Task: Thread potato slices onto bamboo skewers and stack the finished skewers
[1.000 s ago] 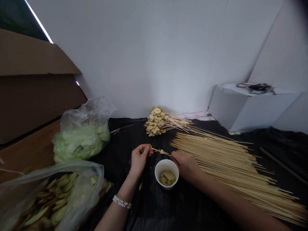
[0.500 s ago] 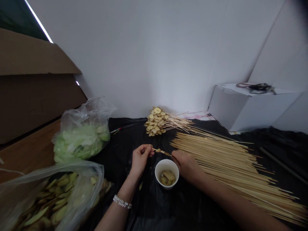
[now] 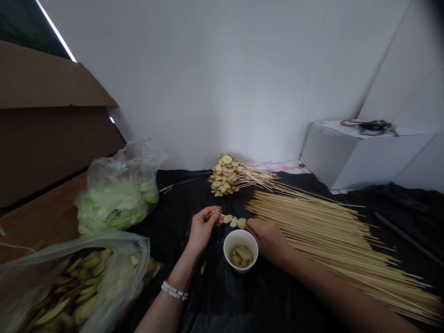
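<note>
Above the cup, my right hand (image 3: 268, 237) is closed around a thin bamboo skewer, most of it hidden by the fingers. Several pale potato slices (image 3: 234, 222) are threaded on its exposed part, their flat faces toward me. At the skewer's left end, my left hand (image 3: 203, 229) pinches what looks like another potato slice (image 3: 217, 211), partly covered by the fingertips. Just below the hands stands a white paper cup (image 3: 227, 253) with potato slices in liquid inside. A bracelet of clear beads circles my left wrist.
Filled skewers (image 3: 225, 175) lie heaped near the wall. Bare bamboo skewers (image 3: 322, 231) spread to the right. On the left are a bag of potato slices (image 3: 138, 249) and a bag of pale green vegetables (image 3: 118, 199). A white box (image 3: 333, 152) stands back right.
The threaded slices have turned from edge-on to showing their flat faces. Both hands have stayed in nearly the same place.
</note>
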